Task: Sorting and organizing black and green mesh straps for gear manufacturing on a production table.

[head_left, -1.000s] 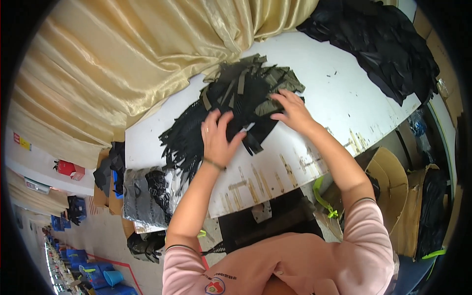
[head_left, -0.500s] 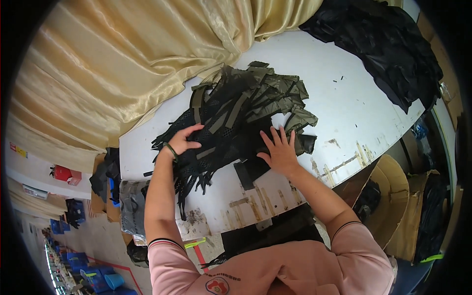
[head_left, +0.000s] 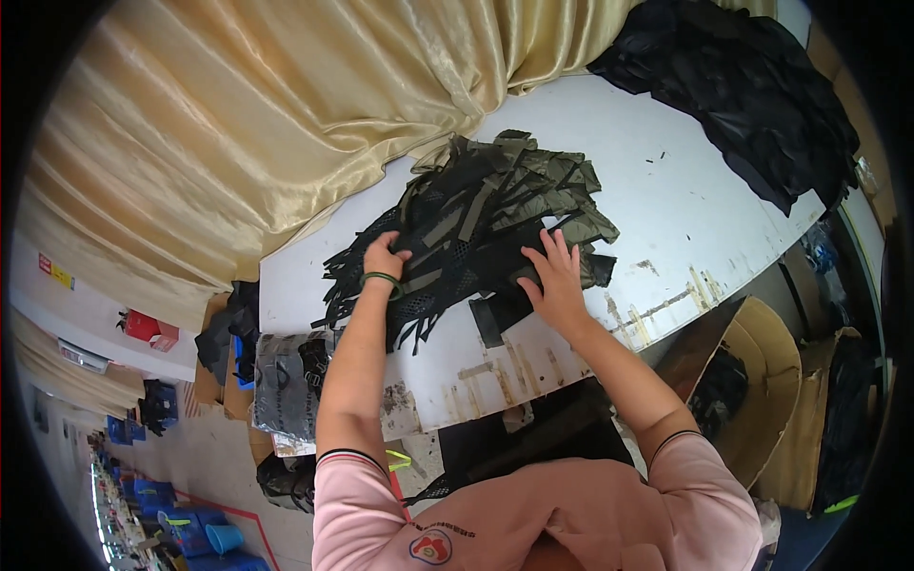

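A heap of fabric pieces point(head_left: 533, 195), black mesh and olive-green strips and panels, lies on the white table point(head_left: 657, 228). My left hand point(head_left: 384, 261), with a dark green bangle on its wrist, is at the heap's left side. Its fingers are curled into the black mesh fabric point(head_left: 417, 305), with the thumb showing beside them. My right hand point(head_left: 557, 285) lies on the heap's right part, fingers stretched out and thumb apart, holding nothing. A flat black strip point(head_left: 486, 322) sticks out from the heap towards me.
A pile of black fabric point(head_left: 733, 95) covers the table's far right corner. A gold curtain point(head_left: 248, 124) hangs along the back left. An open cardboard box point(head_left: 762, 381) stands at the right, and a grey plastic-wrapped bundle point(head_left: 286, 381) sits at the table's left corner.
My left hand's fingers have curled in, and the loose mesh ends near it are drawn closer to the heap. My right hand stays on the right part. The whole view has shifted slightly.
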The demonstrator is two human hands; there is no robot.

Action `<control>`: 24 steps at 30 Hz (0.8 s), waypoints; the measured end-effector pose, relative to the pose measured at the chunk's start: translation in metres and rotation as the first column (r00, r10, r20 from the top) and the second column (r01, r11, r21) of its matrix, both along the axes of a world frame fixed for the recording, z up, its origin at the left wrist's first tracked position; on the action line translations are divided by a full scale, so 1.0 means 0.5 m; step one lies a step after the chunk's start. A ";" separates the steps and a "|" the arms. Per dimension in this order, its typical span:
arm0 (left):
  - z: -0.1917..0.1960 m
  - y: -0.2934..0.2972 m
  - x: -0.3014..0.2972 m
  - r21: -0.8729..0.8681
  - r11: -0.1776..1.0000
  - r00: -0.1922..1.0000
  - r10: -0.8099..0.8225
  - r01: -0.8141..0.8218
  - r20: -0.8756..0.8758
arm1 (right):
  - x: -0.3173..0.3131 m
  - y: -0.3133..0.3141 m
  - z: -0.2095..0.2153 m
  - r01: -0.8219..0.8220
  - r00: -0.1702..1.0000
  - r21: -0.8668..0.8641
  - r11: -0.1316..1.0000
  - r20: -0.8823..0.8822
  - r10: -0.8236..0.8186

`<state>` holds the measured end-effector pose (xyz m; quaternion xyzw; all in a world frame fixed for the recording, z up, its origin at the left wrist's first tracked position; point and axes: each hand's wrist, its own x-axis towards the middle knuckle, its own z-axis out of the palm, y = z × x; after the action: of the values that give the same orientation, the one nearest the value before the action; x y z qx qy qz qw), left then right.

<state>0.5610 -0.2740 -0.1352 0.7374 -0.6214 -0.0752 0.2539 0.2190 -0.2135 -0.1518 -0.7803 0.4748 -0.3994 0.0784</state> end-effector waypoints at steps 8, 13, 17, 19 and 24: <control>0.227 0.219 -0.226 -0.308 0.792 0.850 -0.501 0.527 0.165 | -0.045 0.064 0.016 -0.779 0.549 0.531 0.334 0.835 -0.048; 0.105 0.394 -0.248 -0.094 0.767 0.764 -0.605 0.635 0.225 | -0.039 0.038 0.010 -0.937 -0.177 -0.002 0.348 0.864 -0.471; 0.011 0.498 -0.236 0.239 0.700 0.738 -0.651 0.674 -0.175 | -0.081 0.075 -0.048 -0.753 0.022 0.367 0.546 0.843 -0.537; -0.007 0.505 -0.263 0.142 0.758 0.768 -0.606 0.636 -0.205 | -0.084 0.123 -0.063 -0.773 0.046 0.379 0.509 0.834 -0.550; -0.039 0.439 -0.417 -0.042 0.854 0.549 -0.371 0.519 -0.750 | -0.068 0.244 -0.056 -0.746 0.208 0.421 0.517 0.884 -0.419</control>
<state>0.3527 -0.0544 -0.1548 0.4806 -0.6223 -0.4838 0.3843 0.1852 -0.0914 -0.1799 -0.2614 0.3302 -0.4911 0.7625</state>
